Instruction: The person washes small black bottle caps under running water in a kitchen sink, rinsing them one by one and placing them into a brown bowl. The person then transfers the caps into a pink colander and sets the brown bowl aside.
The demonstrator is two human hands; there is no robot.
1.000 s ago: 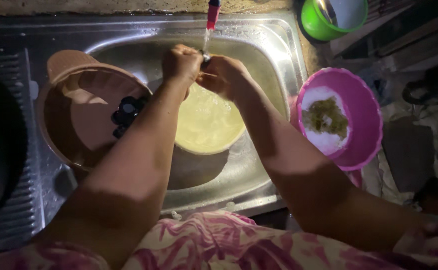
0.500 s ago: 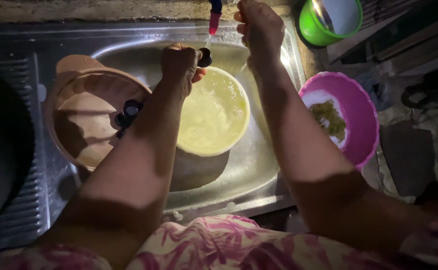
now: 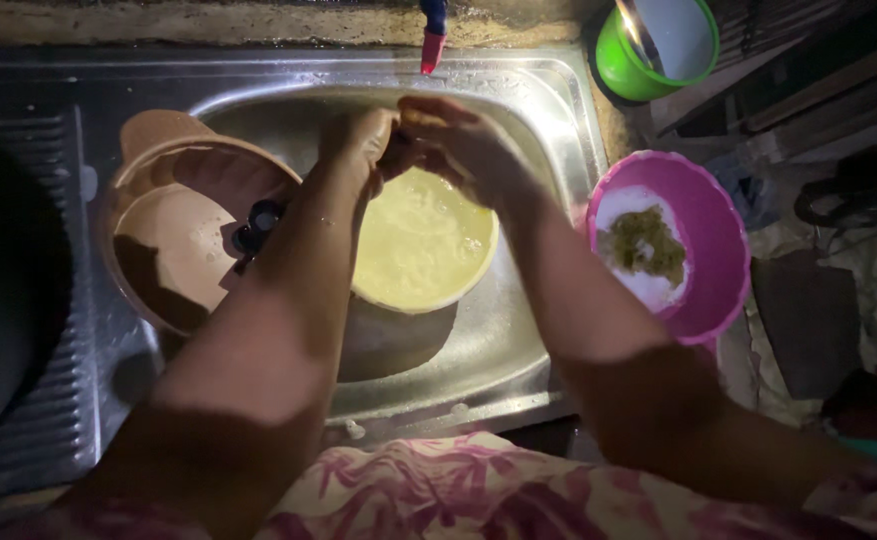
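Observation:
My left hand and my right hand meet over the far rim of a yellow bowl full of cloudy water, which stands in a steel sink. Between the fingers sits something small and dark, too hidden to name. The red-tipped tap spout hangs just above the hands. Both wrists are wet.
A brown plastic tub with a dark object at its rim leans in the sink's left side. A pink bowl holding a white dish of green scraps stands right of the sink. A green cup sits at the far right corner. The ribbed drainboard lies left.
My right hand was up at the tap half a second ago; it has come back down to join my left hand over the bowl. The view has shifted slightly.

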